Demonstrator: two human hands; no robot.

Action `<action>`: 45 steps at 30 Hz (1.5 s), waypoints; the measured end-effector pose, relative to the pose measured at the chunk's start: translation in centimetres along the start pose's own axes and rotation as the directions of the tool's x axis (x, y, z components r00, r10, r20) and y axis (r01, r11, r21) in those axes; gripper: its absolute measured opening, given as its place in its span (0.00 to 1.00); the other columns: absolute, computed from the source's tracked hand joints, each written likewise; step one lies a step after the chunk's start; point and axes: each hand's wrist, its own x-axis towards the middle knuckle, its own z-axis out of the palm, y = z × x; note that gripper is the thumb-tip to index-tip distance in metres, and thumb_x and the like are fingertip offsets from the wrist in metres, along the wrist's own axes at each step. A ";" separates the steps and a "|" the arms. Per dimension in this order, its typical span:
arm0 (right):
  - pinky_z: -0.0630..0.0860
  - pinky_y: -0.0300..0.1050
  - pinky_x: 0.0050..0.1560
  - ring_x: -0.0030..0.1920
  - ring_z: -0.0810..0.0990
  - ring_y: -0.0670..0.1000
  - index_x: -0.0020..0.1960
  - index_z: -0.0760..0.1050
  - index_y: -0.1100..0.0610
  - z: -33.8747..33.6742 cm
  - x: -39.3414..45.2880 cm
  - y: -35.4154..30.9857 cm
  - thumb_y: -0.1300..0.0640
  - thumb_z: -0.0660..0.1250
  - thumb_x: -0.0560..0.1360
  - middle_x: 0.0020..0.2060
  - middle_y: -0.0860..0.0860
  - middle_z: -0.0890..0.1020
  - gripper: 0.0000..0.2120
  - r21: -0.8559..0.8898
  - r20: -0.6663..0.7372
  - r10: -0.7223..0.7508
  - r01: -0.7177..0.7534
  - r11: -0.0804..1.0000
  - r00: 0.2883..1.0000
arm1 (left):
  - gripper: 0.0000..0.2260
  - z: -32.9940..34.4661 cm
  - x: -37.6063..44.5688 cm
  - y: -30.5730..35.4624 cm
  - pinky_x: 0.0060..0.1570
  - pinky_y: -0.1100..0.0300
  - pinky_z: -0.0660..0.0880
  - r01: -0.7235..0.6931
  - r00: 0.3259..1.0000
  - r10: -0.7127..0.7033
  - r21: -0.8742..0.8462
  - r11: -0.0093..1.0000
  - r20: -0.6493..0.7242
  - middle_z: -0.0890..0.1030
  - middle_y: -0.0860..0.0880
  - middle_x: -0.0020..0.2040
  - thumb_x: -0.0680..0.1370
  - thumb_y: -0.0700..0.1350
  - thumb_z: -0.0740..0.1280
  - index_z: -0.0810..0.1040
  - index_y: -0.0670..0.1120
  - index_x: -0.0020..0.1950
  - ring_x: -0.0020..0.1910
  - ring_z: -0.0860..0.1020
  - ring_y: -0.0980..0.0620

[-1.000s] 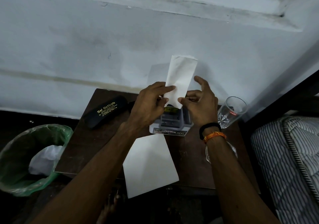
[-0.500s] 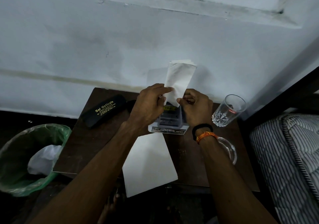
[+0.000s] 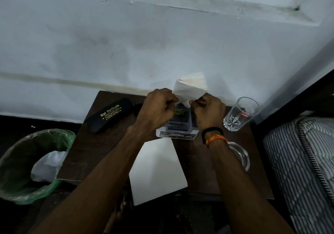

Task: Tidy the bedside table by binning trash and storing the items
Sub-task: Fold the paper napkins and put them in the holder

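Above the middle of the dark wooden bench (image 3: 101, 154), close to the pale wall (image 3: 126, 49), both hands pinch one folded white tissue (image 3: 188, 89). The left hand (image 3: 157, 112) is closed on its lower left edge and the right hand (image 3: 207, 114) is closed on its lower right edge. The tissue narrows to a point between the fingertips and fans out upward, so its long axis runs from the hands up toward the wall, leaning a little to the right. Its top curls over in a loose roll.

Directly under the hands stands a small grey box-like item (image 3: 179, 123) on a printed card (image 3: 176, 136); most of it is covered by the knuckles, and it may be a calendar or clock, though the view is too dark to say. A flat white sheet of paper (image 3: 157, 170) lies nearer the person, its lower corner hanging past the front edge of the bench. A black spectacle case (image 3: 111, 114) marked in gold lettering lies at the back left, slanting up to the right. A clear drinking glass (image 3: 241, 113) stands at the back right. A clear glass dish (image 3: 240, 155) is half hidden behind the right wrist, which wears a black band (image 3: 211, 131) and an orange thread (image 3: 216, 140).

On the floor at the left, a bin with a green liner (image 3: 54, 181) holds something pale and crumpled. A striped mattress (image 3: 303, 170) is cut off at the right border.
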 end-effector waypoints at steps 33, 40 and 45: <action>0.78 0.47 0.51 0.48 0.81 0.56 0.50 0.81 0.61 1.1 0.6 -0.3 0.57 0.75 0.71 0.49 0.56 0.81 0.11 -0.200 0.190 -0.011 0.050 0.979 0.982 | 0.11 0.0 0.7 -0.1 0.60 0.51 0.77 0.073 0.997 -0.073 -0.029 0.997 0.013 0.86 0.44 0.54 0.76 0.35 0.66 0.85 0.41 0.54 0.54 0.82 0.47; 0.80 0.52 0.52 0.46 0.84 0.54 0.59 0.78 0.55 0.9 0.4 -0.5 0.64 0.73 0.71 0.50 0.53 0.85 0.18 -0.102 0.216 -0.031 0.054 0.993 0.976 | 0.12 0.6 0.7 -0.5 0.59 0.50 0.76 0.061 0.997 -0.063 0.050 0.997 0.052 0.84 0.45 0.55 0.76 0.36 0.65 0.84 0.42 0.56 0.56 0.79 0.46; 0.80 0.46 0.49 0.43 0.84 0.52 0.59 0.78 0.55 0.6 1.1 -0.4 0.66 0.73 0.70 0.51 0.52 0.86 0.18 -0.022 0.256 -0.025 0.031 0.999 0.966 | 0.11 0.5 0.7 -0.4 0.58 0.50 0.76 0.057 0.997 -0.059 0.040 0.998 0.052 0.84 0.46 0.54 0.76 0.37 0.66 0.84 0.42 0.55 0.54 0.79 0.47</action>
